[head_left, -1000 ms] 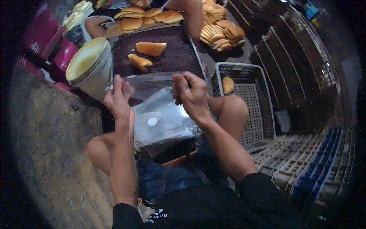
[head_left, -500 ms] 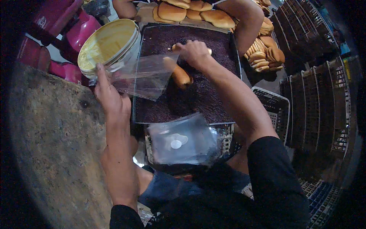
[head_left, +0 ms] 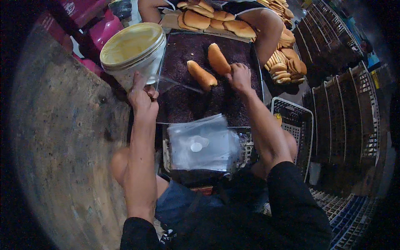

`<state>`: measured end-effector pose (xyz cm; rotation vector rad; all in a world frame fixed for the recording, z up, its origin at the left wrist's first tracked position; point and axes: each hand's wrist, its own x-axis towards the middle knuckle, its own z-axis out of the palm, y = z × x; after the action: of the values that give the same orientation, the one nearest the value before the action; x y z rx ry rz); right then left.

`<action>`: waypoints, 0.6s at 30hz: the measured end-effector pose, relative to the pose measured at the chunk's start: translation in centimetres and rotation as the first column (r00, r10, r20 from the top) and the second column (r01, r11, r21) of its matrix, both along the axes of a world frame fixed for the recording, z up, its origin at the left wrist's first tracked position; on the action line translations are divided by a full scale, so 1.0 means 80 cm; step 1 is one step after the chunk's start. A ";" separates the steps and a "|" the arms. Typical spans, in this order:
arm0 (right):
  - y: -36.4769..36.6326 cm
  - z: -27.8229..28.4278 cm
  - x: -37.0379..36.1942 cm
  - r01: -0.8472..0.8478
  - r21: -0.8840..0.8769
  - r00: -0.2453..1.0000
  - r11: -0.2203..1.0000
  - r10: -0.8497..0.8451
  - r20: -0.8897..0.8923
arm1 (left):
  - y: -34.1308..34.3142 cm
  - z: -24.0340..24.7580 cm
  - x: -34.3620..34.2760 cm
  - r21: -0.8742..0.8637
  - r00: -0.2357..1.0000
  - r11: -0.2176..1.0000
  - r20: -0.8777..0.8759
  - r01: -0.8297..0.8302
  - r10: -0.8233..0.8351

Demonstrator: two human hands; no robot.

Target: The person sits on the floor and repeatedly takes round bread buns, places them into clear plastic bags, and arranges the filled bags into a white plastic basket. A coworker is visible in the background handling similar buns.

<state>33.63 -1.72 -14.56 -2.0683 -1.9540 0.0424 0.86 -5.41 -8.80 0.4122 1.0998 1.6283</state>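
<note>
My left hand (head_left: 143, 99) is closed on a clear plastic bag (head_left: 177, 84), which stretches edge-on to the right, blurred and thin. My right hand (head_left: 240, 78) has its fingers at the lower end of a golden bread roll (head_left: 218, 59), which slants up and to the left. Just left of it, a second bread roll (head_left: 201, 75) lies on the dark purplish-brown, crumbly layer filling a wide rectangular tray (head_left: 157, 98). A stack of clear plastic bags (head_left: 214, 156) with a round white spot rests in front of the tray, nearest my body.
A yellowish-coated bucket (head_left: 156, 58) stands beyond my left hand. Flat buns (head_left: 196, 20) are heaped behind the tray, beside another person's knee (head_left: 271, 31). More buns (head_left: 283, 66) are piled at right. Plastic crates (head_left: 341, 125) line the right side; a wooden board (head_left: 75, 158) spans the left.
My right hand has moved right and down, and its roll has swung from lying crosswise to slanting upright. My left hand has shifted right, and the bag has turned edge-on.
</note>
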 end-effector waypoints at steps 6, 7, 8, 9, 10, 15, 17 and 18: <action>-0.055 0.071 0.026 0.050 -0.060 0.911 0.997 -0.070 -0.406 | 0.019 -0.037 0.011 0.034 0.989 0.990 -0.056 -0.136 0.138; -0.078 0.067 0.035 0.078 0.034 0.904 0.996 -0.057 -0.424 | 0.005 0.001 0.029 -0.047 0.977 0.976 0.001 -0.212 0.212; -0.102 0.066 0.043 0.114 0.134 0.903 0.984 -0.047 -0.428 | 0.009 -0.005 0.034 -0.021 0.976 0.976 -0.029 -0.216 0.216; -0.122 0.060 0.045 0.192 0.171 0.910 0.966 -0.110 -0.399 | 0.017 -0.017 0.035 0.000 0.973 0.975 -0.066 -0.223 0.223; -0.137 0.049 0.042 0.217 0.217 0.934 0.952 -0.138 -0.328 | 0.019 -0.027 0.034 0.013 0.964 0.971 -0.117 -0.241 0.240; -0.189 -0.002 0.059 0.145 0.284 0.977 0.948 -0.183 0.111 | -0.008 0.012 0.068 0.044 0.945 0.992 -0.302 -0.120 0.128; -0.202 -0.007 0.060 0.090 0.227 0.980 0.970 -0.127 0.156 | -0.018 0.014 0.077 0.156 0.863 0.978 -0.464 -0.141 0.199; -0.205 0.013 0.052 0.128 0.242 0.992 0.962 -0.127 -0.021 | -0.021 0.015 0.088 0.263 0.766 0.947 -0.567 -0.182 0.305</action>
<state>37.81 -18.09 -13.51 -2.0222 -1.7214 -0.2084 7.93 -7.10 -7.57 1.0083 1.5200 1.9038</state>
